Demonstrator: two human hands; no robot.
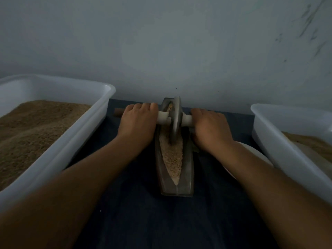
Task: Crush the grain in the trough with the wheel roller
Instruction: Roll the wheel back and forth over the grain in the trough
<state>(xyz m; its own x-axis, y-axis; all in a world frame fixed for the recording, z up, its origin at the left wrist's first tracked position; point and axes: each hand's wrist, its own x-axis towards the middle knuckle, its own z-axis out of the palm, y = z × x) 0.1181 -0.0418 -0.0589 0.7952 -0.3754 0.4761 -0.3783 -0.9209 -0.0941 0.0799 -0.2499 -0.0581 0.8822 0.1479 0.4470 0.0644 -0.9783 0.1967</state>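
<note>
Both hands on the axle of the wheel roller [175, 121]: left hand [137, 123] has its grip wrapped over the left handle, fingers curled round it, with the dark wooden end [118, 112] sticking out past the knuckles; right hand [210, 128] has its grip wrapped over the right handle the same way. The wheel sits in the far half of the boat-shaped trough [175, 155], rim down in the grain [172, 159], which fills the groove from the near tip up to the wheel, with a little showing beyond it. The trough stands on the dark blue cloth over the table [136, 203], between two white plastic tubs: left tub [59, 141] heaped with brown ground material, right tub [280, 146] partly filled. A white round thing [251, 150], maybe a plate, pokes out under the right forearm; can't tell more. Risks as I read them: the wheel is near the far end, so overshooting could ride the rim up and out of the groove and spill grain on the cloth. Uneven push between the two hands would tilt the disc, jam it against a groove wall or twist the trough. Nothing visibly pins the trough, so a hard stroke could slide it on the cloth toward the wall [161, 51]. Grain looks piled high near the wheel, so fast rolling likely flings some over the sides. Knuckles run close to the trough edges, so there is a pinch risk if the axle drops.
</note>
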